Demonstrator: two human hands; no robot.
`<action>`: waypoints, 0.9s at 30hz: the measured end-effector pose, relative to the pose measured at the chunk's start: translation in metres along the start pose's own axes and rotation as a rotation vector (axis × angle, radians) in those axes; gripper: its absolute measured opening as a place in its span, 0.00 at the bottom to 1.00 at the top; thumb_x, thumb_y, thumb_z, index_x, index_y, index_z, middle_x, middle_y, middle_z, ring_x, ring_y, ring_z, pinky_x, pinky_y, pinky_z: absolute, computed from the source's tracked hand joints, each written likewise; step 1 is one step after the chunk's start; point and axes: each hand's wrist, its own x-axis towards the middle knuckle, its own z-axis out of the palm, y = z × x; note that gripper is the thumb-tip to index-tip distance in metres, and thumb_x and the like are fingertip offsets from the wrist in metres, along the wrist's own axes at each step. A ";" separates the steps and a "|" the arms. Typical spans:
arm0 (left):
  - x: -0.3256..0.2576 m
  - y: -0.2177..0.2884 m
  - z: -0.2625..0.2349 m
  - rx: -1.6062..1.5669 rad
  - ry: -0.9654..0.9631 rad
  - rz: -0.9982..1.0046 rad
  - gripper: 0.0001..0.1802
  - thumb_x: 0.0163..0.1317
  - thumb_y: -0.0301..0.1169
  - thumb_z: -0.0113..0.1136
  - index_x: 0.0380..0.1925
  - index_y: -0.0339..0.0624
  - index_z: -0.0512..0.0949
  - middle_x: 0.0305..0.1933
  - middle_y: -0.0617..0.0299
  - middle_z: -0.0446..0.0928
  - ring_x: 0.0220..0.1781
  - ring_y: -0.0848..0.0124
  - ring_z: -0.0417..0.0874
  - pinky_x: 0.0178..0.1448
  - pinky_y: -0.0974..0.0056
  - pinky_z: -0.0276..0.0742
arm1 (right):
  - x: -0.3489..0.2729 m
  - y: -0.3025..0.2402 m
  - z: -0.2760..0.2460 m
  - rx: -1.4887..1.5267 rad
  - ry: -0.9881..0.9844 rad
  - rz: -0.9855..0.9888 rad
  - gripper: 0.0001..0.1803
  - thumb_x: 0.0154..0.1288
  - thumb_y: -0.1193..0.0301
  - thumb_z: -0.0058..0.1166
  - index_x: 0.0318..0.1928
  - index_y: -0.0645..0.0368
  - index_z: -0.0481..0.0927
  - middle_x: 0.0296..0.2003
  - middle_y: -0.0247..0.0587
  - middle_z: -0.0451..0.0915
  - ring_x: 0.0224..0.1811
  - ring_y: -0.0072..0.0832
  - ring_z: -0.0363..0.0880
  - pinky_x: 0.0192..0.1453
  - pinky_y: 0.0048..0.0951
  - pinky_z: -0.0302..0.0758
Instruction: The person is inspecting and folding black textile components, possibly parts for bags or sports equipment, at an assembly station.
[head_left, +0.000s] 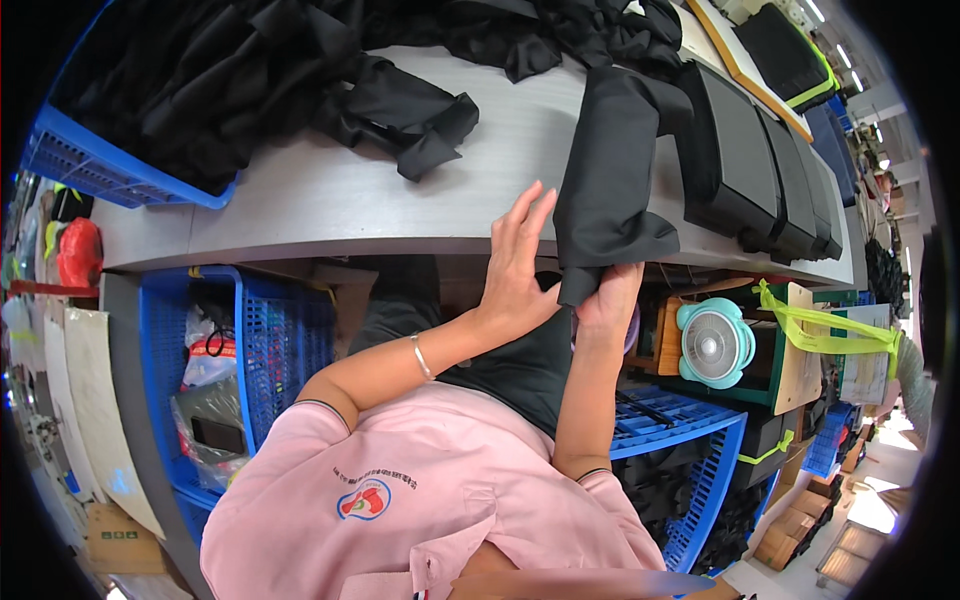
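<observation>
A folded black garment (610, 170) lies on the grey table (320, 200) and hangs over its near edge. My right hand (608, 298) grips the garment's lower end just below the table edge. My left hand (518, 262) is flat, fingers apart, its side touching the garment's left edge; a thin bracelet sits on that wrist. To the right, a row of folded black garments (760, 165) lies stacked and overlapping. A loose crumpled black piece (410, 110) rests on the table to the left.
A blue crate (90, 165) heaped with black cloth stands at the table's far left. Blue crates (270, 330) sit under the table, another (690, 430) lower right. A teal fan (714, 342) and wooden boards with green tape stand at right.
</observation>
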 end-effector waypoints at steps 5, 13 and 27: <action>0.014 0.009 0.005 -0.242 0.065 0.024 0.37 0.49 0.10 0.57 0.62 0.45 0.79 0.62 0.59 0.75 0.44 0.73 0.80 0.38 0.71 0.75 | -0.002 0.000 -0.003 0.016 0.062 -0.044 0.20 0.73 0.69 0.54 0.62 0.65 0.75 0.55 0.45 0.81 0.54 0.36 0.83 0.57 0.38 0.84; 0.010 0.022 -0.009 -0.281 0.050 -0.017 0.36 0.46 0.08 0.54 0.57 0.44 0.84 0.58 0.59 0.78 0.47 0.73 0.82 0.38 0.72 0.77 | 0.000 0.012 -0.014 0.038 0.008 -0.068 0.21 0.74 0.62 0.55 0.61 0.61 0.75 0.55 0.42 0.80 0.54 0.34 0.82 0.57 0.38 0.84; 0.013 0.021 -0.024 -0.274 -0.009 0.111 0.33 0.46 0.07 0.56 0.55 0.41 0.85 0.55 0.56 0.80 0.47 0.71 0.84 0.42 0.72 0.80 | -0.006 0.023 -0.025 -0.022 -0.003 -0.081 0.23 0.73 0.61 0.54 0.62 0.60 0.74 0.55 0.42 0.80 0.53 0.33 0.82 0.57 0.35 0.83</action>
